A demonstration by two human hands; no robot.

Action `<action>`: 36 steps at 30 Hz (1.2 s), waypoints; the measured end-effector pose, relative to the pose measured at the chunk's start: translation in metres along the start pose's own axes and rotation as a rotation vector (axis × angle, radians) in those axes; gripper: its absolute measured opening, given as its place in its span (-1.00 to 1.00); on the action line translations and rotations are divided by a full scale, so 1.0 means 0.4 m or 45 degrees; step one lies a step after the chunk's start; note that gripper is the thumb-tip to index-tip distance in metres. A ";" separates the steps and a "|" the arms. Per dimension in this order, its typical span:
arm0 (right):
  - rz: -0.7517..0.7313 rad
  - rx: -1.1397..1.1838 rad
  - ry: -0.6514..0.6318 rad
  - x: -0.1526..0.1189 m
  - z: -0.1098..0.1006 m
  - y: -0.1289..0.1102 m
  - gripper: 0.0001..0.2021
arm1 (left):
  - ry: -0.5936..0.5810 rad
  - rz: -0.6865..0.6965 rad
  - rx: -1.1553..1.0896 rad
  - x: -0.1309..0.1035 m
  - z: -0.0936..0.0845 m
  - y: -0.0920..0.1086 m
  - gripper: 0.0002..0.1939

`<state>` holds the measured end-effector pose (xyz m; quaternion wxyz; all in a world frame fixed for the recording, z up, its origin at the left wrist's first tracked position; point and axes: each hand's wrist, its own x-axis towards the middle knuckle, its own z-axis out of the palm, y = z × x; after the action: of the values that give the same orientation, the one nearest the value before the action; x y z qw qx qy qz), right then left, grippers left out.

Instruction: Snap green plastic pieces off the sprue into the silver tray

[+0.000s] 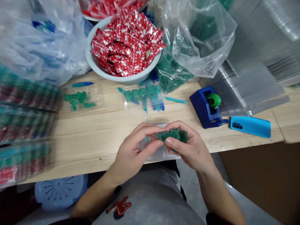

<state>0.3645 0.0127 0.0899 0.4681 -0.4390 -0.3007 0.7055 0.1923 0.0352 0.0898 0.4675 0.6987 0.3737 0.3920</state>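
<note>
Soft, even light on the counter [86, 134], dimmer beneath; glints on the clear bag [217, 34]; packs [25, 117] at left edge blurred.

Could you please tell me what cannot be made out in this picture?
In the head view:
- Number of green pieces in the right hand: partly hidden by its fingers.
- Clear plastic beneath: partly covered by both hands.
- Details of the stacked packs: blurred, cut off by the left edge.
- Red pieces at the back: cut off by the top edge.
- Phone screen: face down.
</note>
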 end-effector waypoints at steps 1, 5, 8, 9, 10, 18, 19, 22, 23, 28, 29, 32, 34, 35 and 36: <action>-0.008 -0.011 -0.009 -0.004 -0.002 0.000 -0.79 | 0.005 -0.042 -0.041 -0.001 -0.002 0.000 -0.83; -0.014 -0.018 -0.021 -0.014 -0.001 0.000 -0.84 | 0.035 -0.145 -0.133 -0.009 -0.006 0.002 -0.84; -0.075 -0.198 0.058 -0.017 0.007 0.001 -0.79 | 0.084 -0.109 -0.026 -0.015 -0.002 0.003 -0.87; -0.100 -0.256 0.088 -0.018 0.009 0.002 -0.77 | 0.081 -0.093 0.020 -0.017 -0.002 0.003 -0.86; -0.119 -0.291 0.113 -0.019 0.011 0.003 -0.76 | 0.059 -0.079 0.060 -0.018 -0.003 0.003 -0.83; -0.122 -0.431 0.164 -0.034 0.008 0.024 -0.83 | -0.092 0.299 0.599 -0.028 -0.034 -0.009 -0.72; -0.122 -0.453 0.140 -0.037 0.007 0.026 -0.84 | -0.124 0.390 0.666 -0.032 -0.039 -0.012 -0.71; -0.089 -0.446 0.012 -0.045 0.001 0.028 -0.88 | -0.279 0.648 0.768 -0.047 -0.053 -0.021 -0.69; -0.071 -0.433 -0.017 -0.047 -0.001 0.029 -0.88 | -0.319 0.706 0.801 -0.053 -0.055 -0.025 -0.68; 0.008 -0.401 -0.086 -0.053 0.001 0.042 -0.85 | -0.305 0.831 0.886 -0.072 -0.056 -0.041 -0.65; 0.033 -0.377 -0.106 -0.054 0.003 0.045 -0.84 | -0.299 0.820 0.861 -0.073 -0.055 -0.041 -0.64; 0.139 -0.221 -0.152 -0.054 0.007 0.054 -0.80 | -0.329 0.733 0.759 -0.070 -0.053 -0.034 -0.64; 0.185 -0.130 -0.156 -0.053 0.006 0.057 -0.75 | -0.344 0.688 0.719 -0.066 -0.053 -0.027 -0.64; 0.193 -0.109 -0.156 -0.052 0.005 0.058 -0.73 | -0.346 0.678 0.716 -0.064 -0.053 -0.024 -0.64; 0.197 -0.103 -0.153 -0.052 0.004 0.059 -0.71 | -0.346 0.674 0.723 -0.063 -0.054 -0.021 -0.65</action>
<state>0.3575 -0.0154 0.0779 0.3753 -0.4363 -0.3218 0.7519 0.1611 0.0231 0.0825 0.1843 0.9173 0.2091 0.2842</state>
